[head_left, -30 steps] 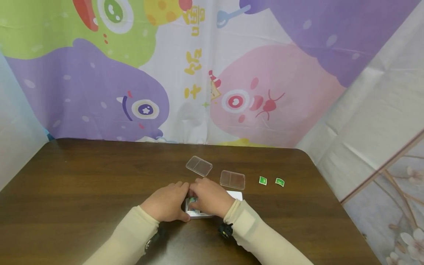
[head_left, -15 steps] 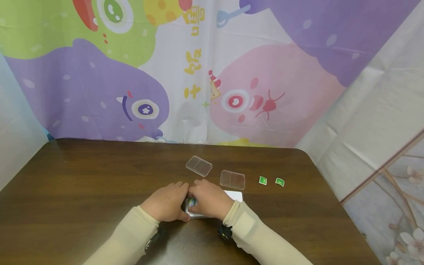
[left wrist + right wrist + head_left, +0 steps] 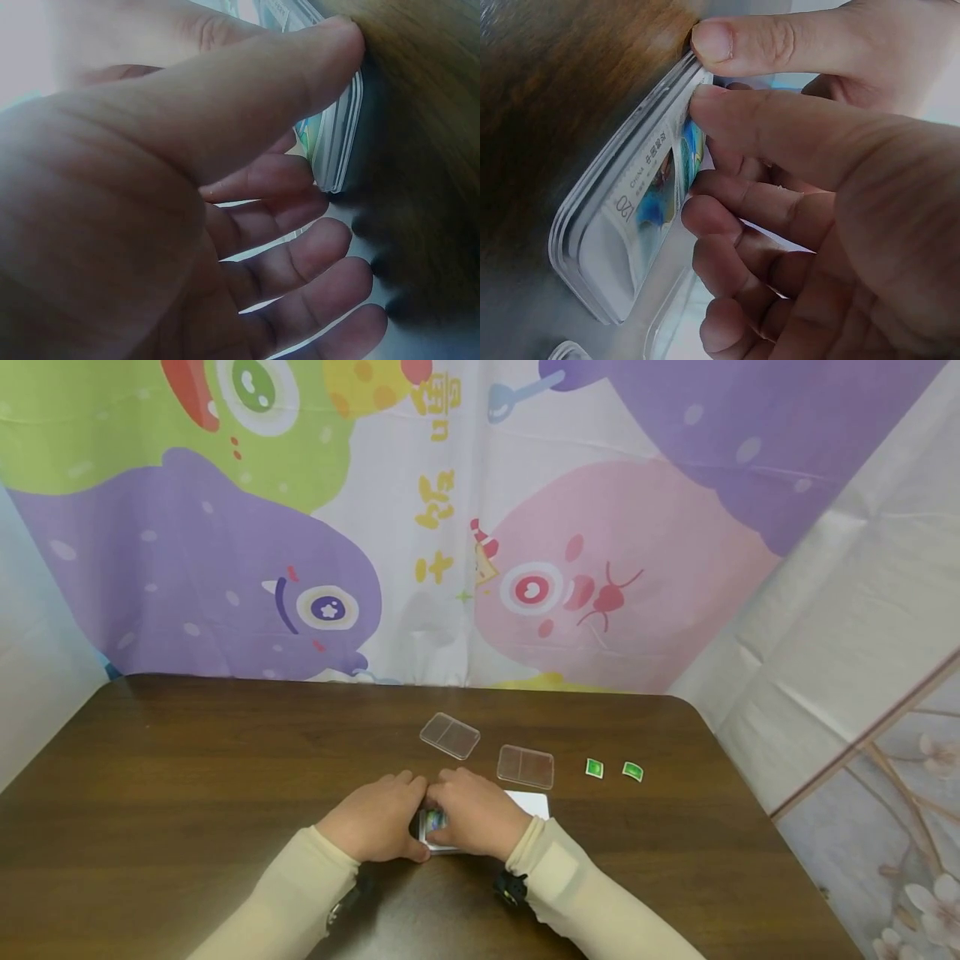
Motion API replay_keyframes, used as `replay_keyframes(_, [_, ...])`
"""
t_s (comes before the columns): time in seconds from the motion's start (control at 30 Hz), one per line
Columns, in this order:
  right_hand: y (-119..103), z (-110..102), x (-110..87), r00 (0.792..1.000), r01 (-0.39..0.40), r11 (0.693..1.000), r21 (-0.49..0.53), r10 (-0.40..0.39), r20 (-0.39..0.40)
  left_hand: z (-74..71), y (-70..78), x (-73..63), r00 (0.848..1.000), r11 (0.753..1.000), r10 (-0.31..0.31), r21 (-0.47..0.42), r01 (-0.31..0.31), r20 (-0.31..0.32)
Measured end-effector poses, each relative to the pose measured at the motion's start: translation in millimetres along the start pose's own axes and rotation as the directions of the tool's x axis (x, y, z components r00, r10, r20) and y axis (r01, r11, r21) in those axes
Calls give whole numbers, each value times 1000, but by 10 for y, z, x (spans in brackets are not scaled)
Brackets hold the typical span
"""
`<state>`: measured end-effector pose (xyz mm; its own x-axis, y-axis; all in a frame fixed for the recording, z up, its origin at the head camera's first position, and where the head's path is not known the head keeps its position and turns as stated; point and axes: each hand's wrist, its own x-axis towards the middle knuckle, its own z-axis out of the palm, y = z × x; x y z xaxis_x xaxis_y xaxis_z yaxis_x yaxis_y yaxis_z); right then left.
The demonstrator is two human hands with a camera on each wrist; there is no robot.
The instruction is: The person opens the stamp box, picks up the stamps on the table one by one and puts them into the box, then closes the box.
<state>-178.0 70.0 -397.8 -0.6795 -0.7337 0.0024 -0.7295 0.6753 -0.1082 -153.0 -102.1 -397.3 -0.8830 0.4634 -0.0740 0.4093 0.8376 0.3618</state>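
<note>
A stack of thin clear plastic cases [image 3: 577, 247] lies on the table under both hands. On it is a postage stamp [image 3: 641, 187] printed "120" and "CHINA", with a blue and green picture. My left hand [image 3: 378, 818] holds the stack at its left end, the thumb on the near corner and fingers along the far side. My right hand [image 3: 480, 810] reaches over the stack. Its thumb and index finger pinch a curved, brightly coloured stamp [image 3: 694, 146] at the left end. Much of the stack is hidden beneath the right hand.
Two flat clear plastic pieces [image 3: 450, 735] lie behind the hands, each with a dividing line. Two small green stamps [image 3: 595, 768] sit to their right. A white flat piece [image 3: 532, 802] shows beside the right wrist. A patterned cloth [image 3: 427, 635] hangs behind the brown table [image 3: 225, 735].
My right hand has shifted slightly, and its thumb has moved a little toward the near edge of the stack. My left hand stays in place on the stack.
</note>
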Motion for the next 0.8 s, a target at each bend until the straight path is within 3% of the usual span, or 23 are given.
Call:
replay_keyframes(0.23, [3,-32,-10,1000,18,1000,-13,-18,9,5,-2,3,1000,1000,-4,-7,4,6])
replay_keyframes(0.43, [98,-156,-29,1000,7,988,153,-9,13,-11,-1,-13,999,1000,-28,-14,28,20])
replay_keyframes(0.6, [336,-328,-154,996,-82,970,230,88,-18,-23,26,0,1000,999,-14,-48,15,25])
replay_keyframes(0.8, [717,-399,-324,974,-189,937,292,217,-67,-34,14,-20,999,998,-21,-52,23,30])
